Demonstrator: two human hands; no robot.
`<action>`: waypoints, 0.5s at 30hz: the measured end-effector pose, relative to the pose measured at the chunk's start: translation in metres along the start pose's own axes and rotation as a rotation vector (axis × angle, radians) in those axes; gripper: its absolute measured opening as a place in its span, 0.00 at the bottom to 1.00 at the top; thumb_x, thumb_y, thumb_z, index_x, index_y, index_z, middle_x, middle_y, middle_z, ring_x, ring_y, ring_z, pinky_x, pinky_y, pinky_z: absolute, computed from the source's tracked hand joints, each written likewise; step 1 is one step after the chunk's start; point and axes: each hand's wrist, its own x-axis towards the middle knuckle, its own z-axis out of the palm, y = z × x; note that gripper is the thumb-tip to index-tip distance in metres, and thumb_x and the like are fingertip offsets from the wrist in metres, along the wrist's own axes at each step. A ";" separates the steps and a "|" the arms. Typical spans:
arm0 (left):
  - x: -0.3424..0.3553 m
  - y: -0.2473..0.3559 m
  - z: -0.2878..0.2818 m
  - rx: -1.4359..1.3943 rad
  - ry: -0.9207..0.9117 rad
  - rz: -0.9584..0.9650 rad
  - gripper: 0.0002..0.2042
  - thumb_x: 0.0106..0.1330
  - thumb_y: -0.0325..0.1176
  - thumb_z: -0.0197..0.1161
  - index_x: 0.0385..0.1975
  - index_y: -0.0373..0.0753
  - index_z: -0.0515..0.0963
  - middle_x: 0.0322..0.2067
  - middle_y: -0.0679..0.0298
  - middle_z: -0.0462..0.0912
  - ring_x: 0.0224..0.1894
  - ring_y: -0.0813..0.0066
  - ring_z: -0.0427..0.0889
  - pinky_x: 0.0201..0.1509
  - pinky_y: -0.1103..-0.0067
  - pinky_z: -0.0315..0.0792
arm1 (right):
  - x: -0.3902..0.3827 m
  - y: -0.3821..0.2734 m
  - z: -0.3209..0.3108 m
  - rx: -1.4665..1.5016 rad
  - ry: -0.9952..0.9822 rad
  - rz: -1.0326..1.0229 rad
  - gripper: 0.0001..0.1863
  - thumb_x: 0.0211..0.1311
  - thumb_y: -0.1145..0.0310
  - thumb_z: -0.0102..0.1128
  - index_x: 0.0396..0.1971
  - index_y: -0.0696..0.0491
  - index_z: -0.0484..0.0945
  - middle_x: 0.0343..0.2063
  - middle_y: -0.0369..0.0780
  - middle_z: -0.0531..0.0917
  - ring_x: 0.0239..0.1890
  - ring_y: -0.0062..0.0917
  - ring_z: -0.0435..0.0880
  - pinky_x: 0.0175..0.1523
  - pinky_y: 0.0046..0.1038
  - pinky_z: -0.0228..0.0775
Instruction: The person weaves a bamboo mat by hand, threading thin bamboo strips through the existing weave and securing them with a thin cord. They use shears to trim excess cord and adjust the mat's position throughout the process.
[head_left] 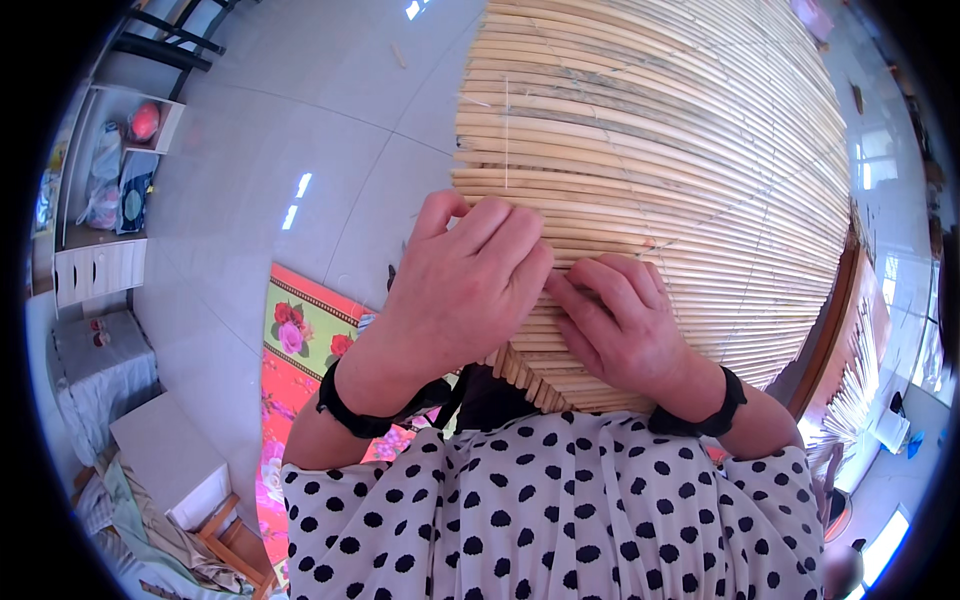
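Note:
A large mat of pale thin wooden slats [660,110], crossed by fine threads, fills the upper right of the head view and reaches down to my body. My left hand [470,285] has its fingers curled over the slats at the mat's left edge, gripping there; its fingertips are hidden under the knuckles. Just right of it, my right hand [625,320] is bent onto the slats, thumb and fingers drawn together near the left hand's fingers. What exactly lies between the fingertips is too small to make out. The mat's stepped lower edge shows below my hands.
A floral cloth [292,330] lies on the tiled floor [230,180] at left. A shelf [165,130] holds bags, beside a covered box [110,355], a pale box [175,450] and a wooden stool [225,530]. At right are a wooden board [830,330] and loose sticks [850,420].

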 end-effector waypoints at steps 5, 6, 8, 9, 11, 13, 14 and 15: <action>0.003 -0.005 0.001 -0.044 0.035 0.000 0.10 0.48 0.32 0.69 0.26 0.39 0.76 0.36 0.67 0.76 0.37 0.73 0.75 0.44 0.72 0.65 | -0.001 -0.002 0.001 -0.026 -0.007 0.015 0.19 0.47 0.70 0.63 0.44 0.53 0.84 0.41 0.36 0.76 0.45 0.28 0.75 0.48 0.28 0.68; 0.003 -0.006 0.001 -0.062 0.045 0.000 0.09 0.48 0.32 0.69 0.26 0.40 0.76 0.36 0.67 0.76 0.37 0.72 0.75 0.44 0.72 0.65 | -0.001 -0.002 0.000 -0.041 -0.022 0.003 0.20 0.47 0.69 0.62 0.45 0.51 0.84 0.41 0.35 0.75 0.45 0.28 0.75 0.48 0.28 0.67; 0.003 -0.007 -0.001 -0.077 0.014 -0.009 0.09 0.48 0.31 0.69 0.25 0.40 0.75 0.36 0.67 0.76 0.37 0.72 0.75 0.45 0.72 0.65 | 0.000 -0.001 -0.002 -0.070 -0.051 -0.020 0.21 0.48 0.68 0.61 0.46 0.49 0.84 0.42 0.35 0.75 0.46 0.27 0.74 0.50 0.29 0.67; 0.003 -0.008 -0.001 -0.084 -0.002 -0.014 0.09 0.48 0.30 0.69 0.25 0.40 0.75 0.36 0.67 0.76 0.37 0.72 0.75 0.45 0.73 0.65 | 0.000 -0.002 -0.002 -0.079 -0.055 -0.015 0.21 0.48 0.68 0.61 0.47 0.48 0.84 0.42 0.35 0.74 0.46 0.27 0.73 0.51 0.29 0.66; 0.003 -0.009 0.001 -0.104 0.042 -0.017 0.09 0.48 0.30 0.70 0.25 0.41 0.76 0.36 0.67 0.76 0.37 0.71 0.76 0.45 0.72 0.65 | -0.002 -0.003 0.000 -0.095 -0.063 -0.004 0.22 0.49 0.68 0.60 0.48 0.46 0.84 0.42 0.34 0.74 0.47 0.27 0.73 0.52 0.29 0.66; 0.002 -0.010 0.002 -0.097 0.116 -0.043 0.08 0.49 0.30 0.69 0.26 0.41 0.76 0.36 0.67 0.76 0.38 0.71 0.76 0.45 0.72 0.66 | -0.002 -0.003 0.000 -0.096 -0.072 -0.001 0.22 0.49 0.67 0.60 0.48 0.46 0.84 0.43 0.34 0.74 0.48 0.26 0.72 0.52 0.29 0.65; 0.000 -0.011 0.002 -0.080 0.168 -0.068 0.08 0.50 0.30 0.68 0.26 0.41 0.75 0.36 0.66 0.75 0.38 0.71 0.76 0.45 0.72 0.66 | -0.002 -0.003 -0.001 -0.097 -0.076 0.003 0.22 0.49 0.67 0.60 0.48 0.46 0.84 0.43 0.34 0.74 0.48 0.26 0.72 0.52 0.29 0.65; -0.003 -0.012 0.001 -0.064 0.219 -0.094 0.07 0.51 0.30 0.67 0.26 0.41 0.75 0.35 0.66 0.75 0.38 0.71 0.76 0.44 0.72 0.66 | -0.002 -0.003 -0.001 -0.089 -0.080 0.004 0.22 0.49 0.68 0.60 0.48 0.46 0.84 0.42 0.33 0.74 0.48 0.26 0.72 0.52 0.28 0.65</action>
